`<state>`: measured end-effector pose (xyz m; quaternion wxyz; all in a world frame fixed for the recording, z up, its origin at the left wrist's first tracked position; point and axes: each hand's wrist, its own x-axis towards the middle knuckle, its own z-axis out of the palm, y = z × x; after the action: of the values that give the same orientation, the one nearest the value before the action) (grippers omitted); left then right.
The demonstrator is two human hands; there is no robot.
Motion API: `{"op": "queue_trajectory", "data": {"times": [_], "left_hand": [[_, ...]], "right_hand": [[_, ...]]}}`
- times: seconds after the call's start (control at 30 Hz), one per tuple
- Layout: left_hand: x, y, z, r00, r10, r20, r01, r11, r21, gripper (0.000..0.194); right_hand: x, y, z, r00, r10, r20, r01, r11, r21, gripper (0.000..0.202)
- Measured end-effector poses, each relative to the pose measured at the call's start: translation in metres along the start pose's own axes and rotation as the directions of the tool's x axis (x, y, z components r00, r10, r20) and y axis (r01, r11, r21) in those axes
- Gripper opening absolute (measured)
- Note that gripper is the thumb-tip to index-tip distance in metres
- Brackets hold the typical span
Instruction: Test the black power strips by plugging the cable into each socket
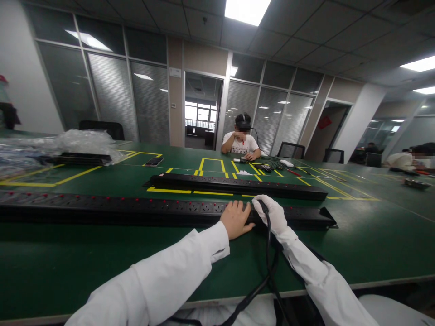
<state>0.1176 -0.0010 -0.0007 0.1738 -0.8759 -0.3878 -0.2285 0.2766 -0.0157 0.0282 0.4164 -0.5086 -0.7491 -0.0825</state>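
Note:
A long black power strip [129, 210] with red dots along it lies across the green table. My bare left hand [237, 219] rests on the strip, fingers spread over its top edge, holding nothing. Just to its right, my right hand [272, 213], in a white glove, is closed round the black plug [263, 206] at the end of a thick black cable [268, 244]. The plug is at the strip's sockets; how far it sits in them is hidden. The cable hangs down over the table's front edge.
Beyond lies a second black strip [238, 186], near yellow tape markings. Clear plastic wrapping [84, 142] is at the left and a phone [154, 161] near it. Across the table [374, 235] sits a person [240, 140], with cables and small devices in front. More people are at far right.

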Motion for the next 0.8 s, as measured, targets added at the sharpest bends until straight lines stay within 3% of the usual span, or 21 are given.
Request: {"op": "queue_trajectory", "data": {"times": [0.43,0.8], "left_hand": [[0.0,0.001,-0.003,1.0,-0.01,0.009,0.01,1.0,-0.01,0.063],[-0.001,0.0,-0.001,1.0,-0.005,0.015,0.005,1.0,0.003,0.063]], "right_hand": [[0.005,0.018,0.003,0.987,0.14,0.075,-0.151,0.974,0.166,0.035],[0.001,0.02,-0.013,0.994,0.103,-0.033,-0.103,0.995,0.014,0.024]]}}
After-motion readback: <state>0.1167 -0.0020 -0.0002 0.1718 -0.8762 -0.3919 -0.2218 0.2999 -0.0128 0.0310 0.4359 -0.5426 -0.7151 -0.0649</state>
